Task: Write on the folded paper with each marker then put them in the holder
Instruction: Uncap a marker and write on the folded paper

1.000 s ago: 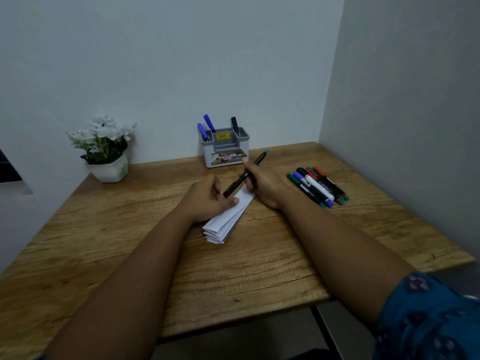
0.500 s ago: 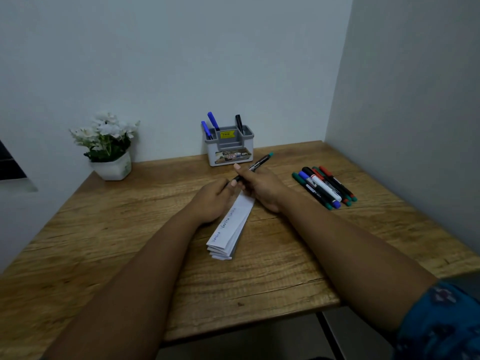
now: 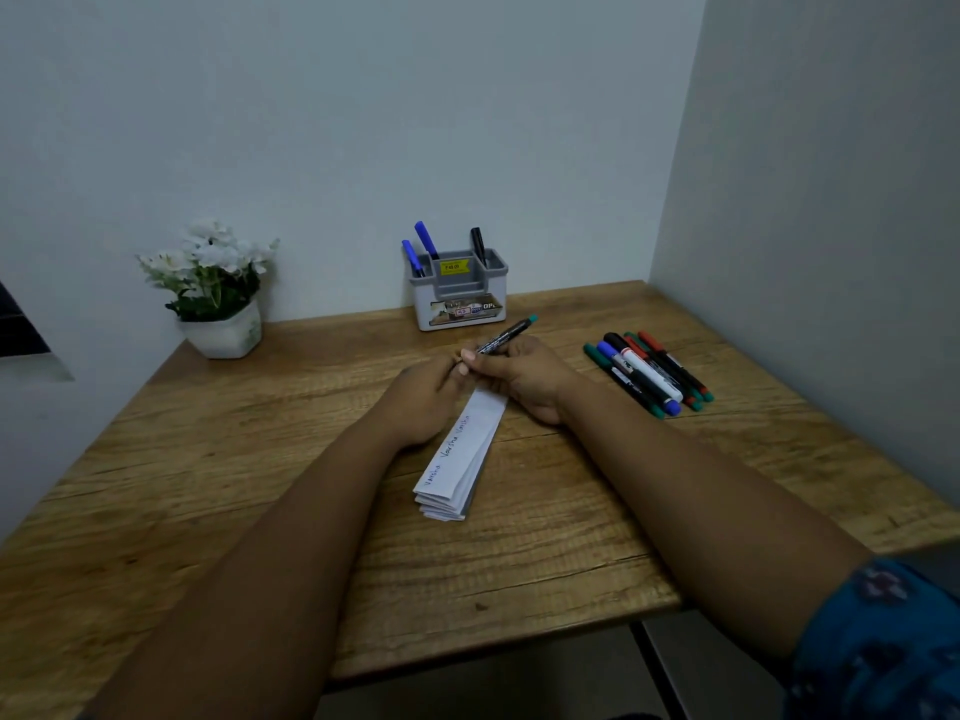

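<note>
Both hands meet above the folded paper on the worktop: right hand grips a green-tipped marker, left hand pinches its near end, likely uncapping. Writing comes next; holder stands behind.

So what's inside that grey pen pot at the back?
The holder has two blue markers in its left slot and one black marker on the right. Only their tops show; the walls hide the rest.
</note>
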